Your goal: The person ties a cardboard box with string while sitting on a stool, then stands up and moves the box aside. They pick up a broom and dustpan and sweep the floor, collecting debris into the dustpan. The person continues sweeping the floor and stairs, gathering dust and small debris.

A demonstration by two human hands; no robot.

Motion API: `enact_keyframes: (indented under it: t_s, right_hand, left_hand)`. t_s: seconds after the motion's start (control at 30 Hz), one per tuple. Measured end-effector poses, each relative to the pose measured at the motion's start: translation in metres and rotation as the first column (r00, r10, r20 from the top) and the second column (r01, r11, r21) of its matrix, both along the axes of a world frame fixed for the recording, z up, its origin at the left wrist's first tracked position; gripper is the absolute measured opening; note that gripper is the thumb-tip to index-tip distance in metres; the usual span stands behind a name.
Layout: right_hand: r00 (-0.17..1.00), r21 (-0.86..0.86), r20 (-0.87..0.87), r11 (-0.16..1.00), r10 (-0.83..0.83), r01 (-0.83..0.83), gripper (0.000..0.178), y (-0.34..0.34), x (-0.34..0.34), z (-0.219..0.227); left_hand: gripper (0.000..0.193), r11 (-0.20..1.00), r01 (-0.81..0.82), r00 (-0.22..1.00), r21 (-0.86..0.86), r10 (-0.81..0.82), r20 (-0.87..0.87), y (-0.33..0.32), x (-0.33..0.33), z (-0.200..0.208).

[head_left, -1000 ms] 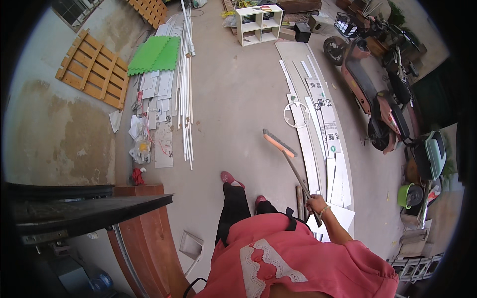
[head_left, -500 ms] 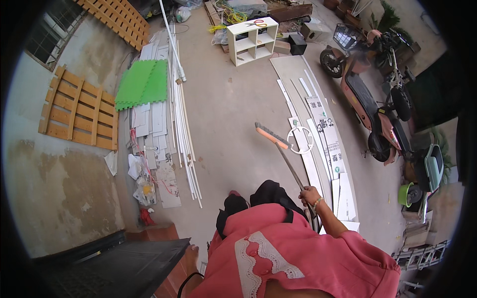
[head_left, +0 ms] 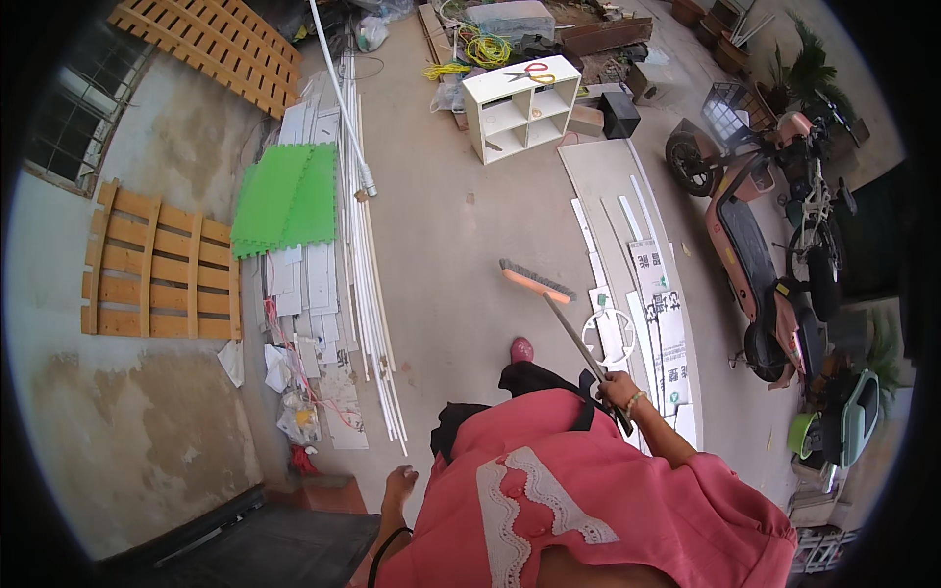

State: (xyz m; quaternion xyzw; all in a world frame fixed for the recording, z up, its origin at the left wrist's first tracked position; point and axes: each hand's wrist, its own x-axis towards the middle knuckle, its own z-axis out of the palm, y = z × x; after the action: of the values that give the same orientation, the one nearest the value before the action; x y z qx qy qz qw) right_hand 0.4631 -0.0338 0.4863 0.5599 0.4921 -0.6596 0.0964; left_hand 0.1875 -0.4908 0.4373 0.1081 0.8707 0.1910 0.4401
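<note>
Right hand [head_left: 618, 391] is closed around the broom [head_left: 573, 335], which slants far and left to its brush [head_left: 537, 283]; left hand [head_left: 399, 486] is farther, its grip I cannot tell.

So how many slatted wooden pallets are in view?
2: the upper pallet beside the barred window, and the lower pallet left of the green foam mats. No hidden ones are evident.
</note>
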Motion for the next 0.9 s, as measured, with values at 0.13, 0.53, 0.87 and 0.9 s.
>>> enact_keyframes:
  t_s: [0.13, 0.53, 0.87, 0.9]
  right_hand:
    - [0.995, 0.003, 0.037, 0.995, 0.096, -0.096, 0.012, 0.064, -0.038, 0.009]
    - [0.987, -0.005, 0.018, 0.987, 0.158, -0.158, 0.009, 0.157, -0.213, 0.014]
    - [0.993, -0.102, -0.009, 0.988, 0.117, -0.118, 0.005, 0.194, -0.349, 0.042]
    - [0.992, -0.1, -0.014, 0.987, 0.124, -0.124, 0.005, 0.197, -0.364, 0.043]
  left_hand:
    - [0.041, 0.977, 0.158, 0.975, -0.143, -0.132, 0.177, 0.022, 0.019, -0.003]
    - [0.038, 0.983, -0.18, 0.979, -0.029, 0.182, 0.089, 0.103, -0.123, -0.01]
    - [0.035, 0.939, -0.298, 0.953, 0.173, 0.303, -0.002, 0.201, -0.3, 0.016]
    - [0.034, 0.908, -0.361, 0.93, 0.212, 0.369, 0.003, 0.204, -0.313, 0.018]
